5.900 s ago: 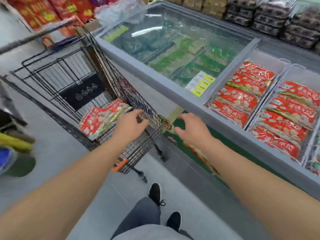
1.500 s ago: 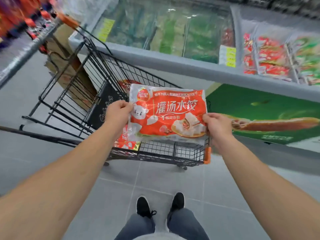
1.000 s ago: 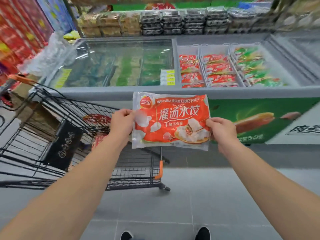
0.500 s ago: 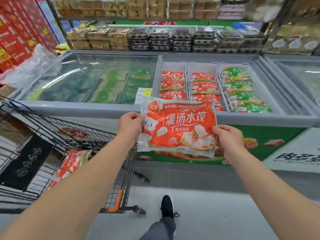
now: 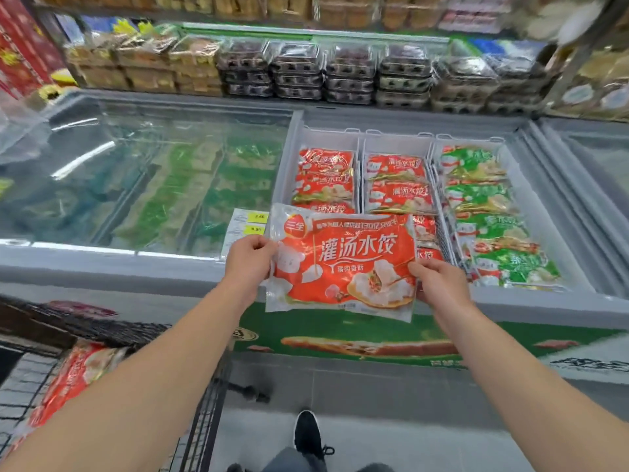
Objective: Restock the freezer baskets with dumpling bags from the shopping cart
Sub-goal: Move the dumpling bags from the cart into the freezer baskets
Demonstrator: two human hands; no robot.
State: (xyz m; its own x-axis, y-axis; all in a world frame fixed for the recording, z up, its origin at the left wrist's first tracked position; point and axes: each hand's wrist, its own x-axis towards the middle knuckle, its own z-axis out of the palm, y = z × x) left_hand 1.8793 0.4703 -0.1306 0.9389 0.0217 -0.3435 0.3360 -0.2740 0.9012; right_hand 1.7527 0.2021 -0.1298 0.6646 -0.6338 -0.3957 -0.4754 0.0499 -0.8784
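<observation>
Freezer baskets (image 5: 394, 144) of red bags lie open ahead; my left grip (image 5: 250, 264) and right grip (image 5: 439, 284) pinch one dumpling bag (image 5: 343, 264) by its side edges, above the freezer's front rim (image 5: 136, 264).

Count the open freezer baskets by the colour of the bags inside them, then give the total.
Baskets of red bags: 2, the left basket and the middle basket
Baskets of green bags: 1, the right basket
Total: 3
</observation>
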